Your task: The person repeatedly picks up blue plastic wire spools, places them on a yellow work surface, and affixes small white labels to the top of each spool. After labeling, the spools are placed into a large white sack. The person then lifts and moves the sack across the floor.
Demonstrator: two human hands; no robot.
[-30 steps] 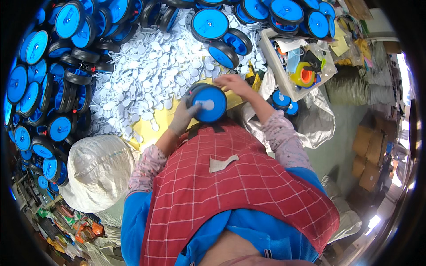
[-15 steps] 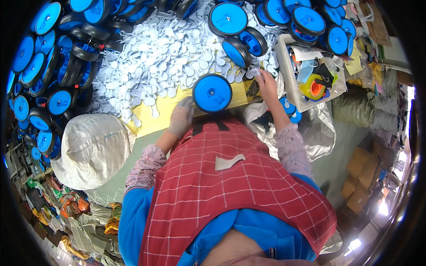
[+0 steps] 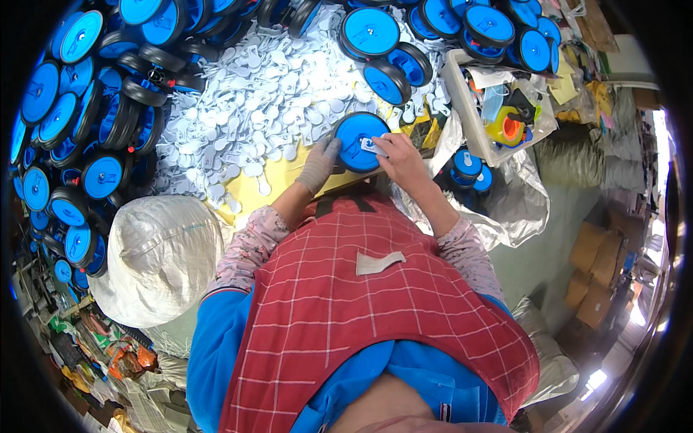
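Note:
A blue wheel with a black tyre (image 3: 352, 141) is at the table's front edge, its flat blue face turned up. My left hand (image 3: 317, 166), in a pale glove, closes on the wheel's left rim. My bare right hand (image 3: 406, 164) pinches a small white plastic piece (image 3: 368, 145) with a blue mark, laid over the right part of the wheel's face. Whether the piece touches the face I cannot tell. Beyond the wheel spreads a heap of pale keyhole-shaped plastic pieces (image 3: 253, 101). The left fingertips under the wheel are hidden.
Blue wheels in pairs pile up at the left (image 3: 101, 175). More wheels (image 3: 369, 32) lie at the back. A white bin (image 3: 485, 146) of odds and ends stands at the right. A stuffed white sack (image 3: 155, 252) sits front left; an open plastic bag (image 3: 516, 216) with wheels hangs front right.
My right hand has come left from the pile's edge beside the bin, bringing the white piece over the wheel. Wheel and left hand have shifted slightly right and away from me.

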